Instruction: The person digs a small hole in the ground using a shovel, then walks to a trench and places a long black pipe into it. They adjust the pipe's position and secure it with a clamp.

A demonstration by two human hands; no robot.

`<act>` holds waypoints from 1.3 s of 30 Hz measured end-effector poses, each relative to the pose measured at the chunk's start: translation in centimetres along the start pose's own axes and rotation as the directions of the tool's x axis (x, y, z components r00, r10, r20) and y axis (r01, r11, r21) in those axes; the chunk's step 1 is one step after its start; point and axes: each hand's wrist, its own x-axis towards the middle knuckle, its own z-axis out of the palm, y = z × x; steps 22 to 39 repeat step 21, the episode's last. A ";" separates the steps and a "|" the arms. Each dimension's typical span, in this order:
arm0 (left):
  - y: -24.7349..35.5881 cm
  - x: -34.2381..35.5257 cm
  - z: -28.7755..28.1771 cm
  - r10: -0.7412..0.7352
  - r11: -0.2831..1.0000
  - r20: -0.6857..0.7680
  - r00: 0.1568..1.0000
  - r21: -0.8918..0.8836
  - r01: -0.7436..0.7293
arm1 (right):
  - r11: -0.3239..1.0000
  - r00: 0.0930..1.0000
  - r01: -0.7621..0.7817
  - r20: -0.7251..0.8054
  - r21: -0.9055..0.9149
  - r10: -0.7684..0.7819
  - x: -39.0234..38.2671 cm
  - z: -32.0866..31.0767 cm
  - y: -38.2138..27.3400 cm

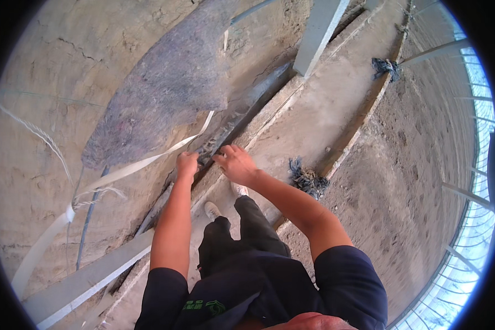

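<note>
My left hand (188, 164) is closed at the foot of the earthen wall, its fingers against a crumpled grey strip (207, 147) that looks like plastic film. Just to the right, my right hand (237, 165) reaches over the edge of the narrow gap. Its fingers are bent but apart, with the tips close to the same strip. Whether those tips touch it cannot be made out. Grey film (258, 88) continues along the gap, away from my hands. A pale flat strap (148, 161) hangs across the wall beside my left hand.
A grey fibrous blanket (165, 82) covers part of the wall (49, 137). Pale posts (320, 36) stand along the concrete kerb (280, 110). Dark crumpled bundles (308, 179) lie by the path's right edge (363, 126). Tilled soil (401, 192) stretches beyond. White cord (36, 132) dangles at left.
</note>
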 end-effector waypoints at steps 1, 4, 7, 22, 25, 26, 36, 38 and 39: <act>-1.2 0.7 -0.6 -0.030 0.999 -0.038 0.999 -0.013 0.029 | 0.999 0.998 -0.051 0.043 0.008 0.050 -0.2 0.5 0.7; -6.0 4.0 -3.1 -0.022 0.998 -0.170 0.985 0.048 0.031 | 0.991 0.980 -0.124 0.153 -0.049 0.130 -0.6 1.9 2.4; -11.1 6.6 -5.4 0.105 0.965 -0.246 0.964 0.258 -0.039 | 0.987 0.977 -0.158 0.136 -0.036 0.162 -1.3 3.5 3.2; -21.4 12.9 -6.5 0.267 0.898 -0.171 0.948 0.401 -0.181 | 0.826 0.815 -0.556 0.250 0.089 0.522 -5.2 14.5 4.0; -21.4 12.9 -6.5 0.267 0.898 -0.171 0.948 0.401 -0.181 | 0.826 0.815 -0.556 0.250 0.089 0.522 -5.2 14.5 4.0; -21.4 12.9 -6.5 0.267 0.898 -0.171 0.948 0.401 -0.181 | 0.826 0.815 -0.556 0.250 0.089 0.522 -5.2 14.5 4.0; -21.4 12.9 -6.5 0.267 0.898 -0.171 0.948 0.401 -0.181 | 0.826 0.815 -0.556 0.250 0.089 0.522 -5.2 14.5 4.0; -21.4 12.9 -6.5 0.267 0.898 -0.171 0.948 0.401 -0.181 | 0.826 0.815 -0.556 0.250 0.089 0.522 -5.2 14.5 4.0; -21.4 12.9 -6.5 0.267 0.898 -0.171 0.948 0.401 -0.181 | 0.826 0.815 -0.556 0.250 0.089 0.522 -5.2 14.5 4.0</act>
